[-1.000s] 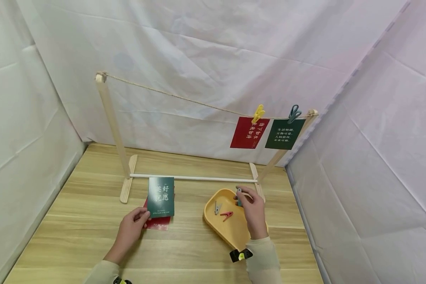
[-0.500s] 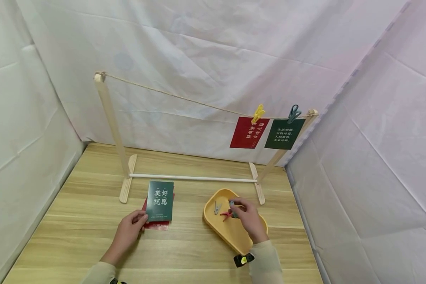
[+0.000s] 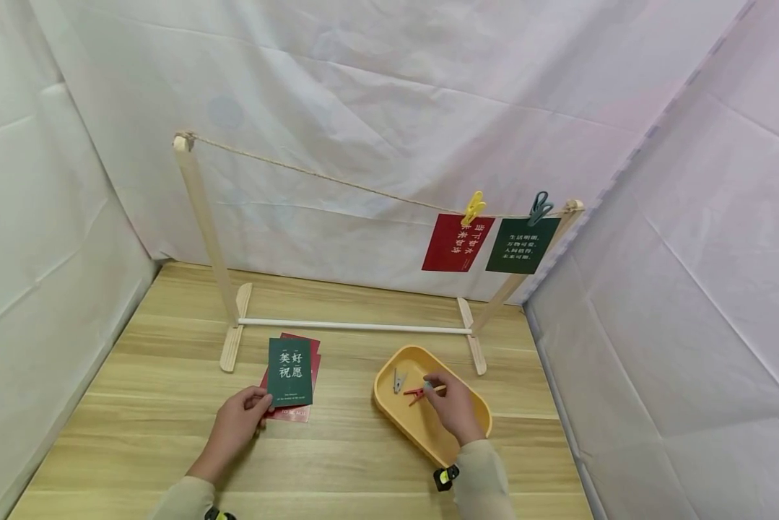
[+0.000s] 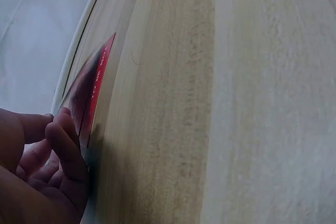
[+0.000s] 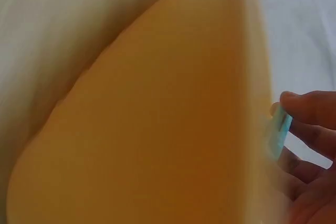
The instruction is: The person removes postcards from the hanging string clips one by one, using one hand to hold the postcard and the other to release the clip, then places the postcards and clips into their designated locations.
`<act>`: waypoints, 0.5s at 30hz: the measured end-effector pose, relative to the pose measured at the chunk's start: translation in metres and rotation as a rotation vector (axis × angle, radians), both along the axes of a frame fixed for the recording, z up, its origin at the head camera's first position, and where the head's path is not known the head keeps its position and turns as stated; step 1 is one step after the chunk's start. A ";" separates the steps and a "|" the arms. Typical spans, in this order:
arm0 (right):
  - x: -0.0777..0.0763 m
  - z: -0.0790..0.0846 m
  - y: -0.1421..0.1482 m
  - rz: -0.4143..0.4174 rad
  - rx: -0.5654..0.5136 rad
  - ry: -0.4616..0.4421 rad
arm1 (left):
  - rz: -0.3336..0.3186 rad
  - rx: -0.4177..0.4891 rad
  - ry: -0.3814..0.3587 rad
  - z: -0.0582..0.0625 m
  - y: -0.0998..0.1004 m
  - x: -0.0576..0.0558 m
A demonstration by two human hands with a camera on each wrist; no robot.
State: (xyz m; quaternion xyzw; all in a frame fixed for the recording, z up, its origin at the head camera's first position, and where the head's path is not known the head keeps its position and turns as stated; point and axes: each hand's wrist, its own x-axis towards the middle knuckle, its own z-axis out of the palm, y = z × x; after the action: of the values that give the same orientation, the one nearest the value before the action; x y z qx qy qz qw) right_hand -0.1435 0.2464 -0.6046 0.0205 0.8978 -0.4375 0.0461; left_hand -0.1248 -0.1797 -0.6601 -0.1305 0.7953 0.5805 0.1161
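Note:
My left hand [image 3: 238,422] pinches the lower left corner of a green card [image 3: 289,372] with white characters. Red cards [image 3: 297,414] lie under it on the table, partly covered; in the left wrist view a red card [image 4: 101,72] shows beyond the fingertips. Over the yellow tray [image 3: 398,427], my right hand [image 3: 457,410] pinches a light blue clothespin [image 5: 280,132] between thumb and fingers. A red clothespin [image 3: 414,394] and a grey clothespin [image 3: 398,380] lie in the tray, left of the right fingertips.
Behind the hands stands a wooden frame [image 3: 201,224] with a string [image 3: 337,180] across its top and a white bar [image 3: 357,326] low down. A yellow clothespin [image 3: 473,208] holds a red card [image 3: 450,249], and a dark green clothespin [image 3: 540,208] a green card [image 3: 522,253].
The green card has come down over the red cards in my left hand. My right hand, with the light blue clothespin, has moved left and toward me over the tray.

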 end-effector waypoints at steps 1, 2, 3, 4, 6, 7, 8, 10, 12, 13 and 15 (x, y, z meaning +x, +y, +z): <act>0.000 -0.003 0.001 0.009 0.052 0.009 | -0.001 -0.003 -0.003 0.000 0.000 -0.001; 0.001 -0.006 0.003 0.018 0.087 0.019 | -0.005 -0.009 -0.004 -0.001 0.000 -0.001; 0.001 -0.009 0.004 0.023 0.116 0.020 | -0.008 -0.015 -0.006 -0.001 0.000 -0.002; 0.001 -0.012 0.005 0.028 0.138 0.019 | -0.011 -0.023 -0.010 -0.001 0.000 -0.002; 0.001 -0.017 0.008 0.029 0.165 0.006 | -0.024 -0.038 -0.009 -0.001 0.000 -0.003; 0.001 -0.018 0.009 0.034 0.173 0.005 | -0.034 -0.046 -0.003 -0.001 0.001 -0.004; 0.001 -0.020 0.010 0.031 0.184 -0.004 | -0.041 -0.052 -0.001 -0.001 0.001 -0.004; 0.001 -0.022 0.011 0.026 0.199 -0.021 | -0.055 -0.064 0.009 -0.001 0.001 -0.005; 0.002 -0.023 0.012 0.021 0.218 -0.029 | -0.066 -0.077 0.018 -0.001 0.000 -0.006; 0.002 -0.023 0.012 0.015 0.226 -0.033 | -0.071 -0.085 0.021 -0.002 0.000 -0.006; 0.002 -0.024 0.013 0.004 0.245 -0.033 | -0.077 -0.099 0.025 -0.002 0.000 -0.006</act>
State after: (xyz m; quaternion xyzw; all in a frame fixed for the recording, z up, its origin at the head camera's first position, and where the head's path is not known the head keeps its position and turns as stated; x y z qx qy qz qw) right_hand -0.1412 0.2594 -0.6283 0.0315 0.9437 -0.3241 0.0585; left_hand -0.1312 -0.1801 -0.6625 -0.0984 0.8289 0.5370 0.1217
